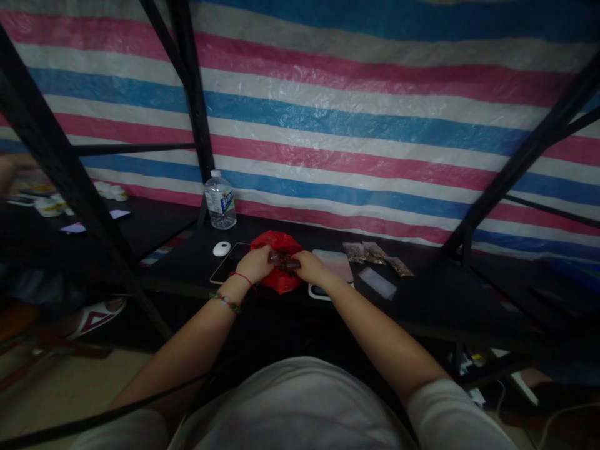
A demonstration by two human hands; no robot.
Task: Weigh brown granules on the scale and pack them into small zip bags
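A red plastic bag (280,284) lies spread on the black shelf, with dark brown bits (283,257) heaped in its middle. At the left side of that heap, my left hand (257,264) is closed on a small clear plastic bag (274,257), partly hidden by my fingers. From the right, my right hand (309,266) pinches a small dark brown, shiny piece (293,264) over the heap; its exact kind is too small to make out. The two hands are close together but apart.
Filled clear packets (374,252) and a flat clear bag (377,283) lie to the right. A phone-like slab (335,262), a dark tablet (229,265), a white mouse (222,249) and a water bottle (220,201) stand around. Black metal posts (193,94) frame the shelf.
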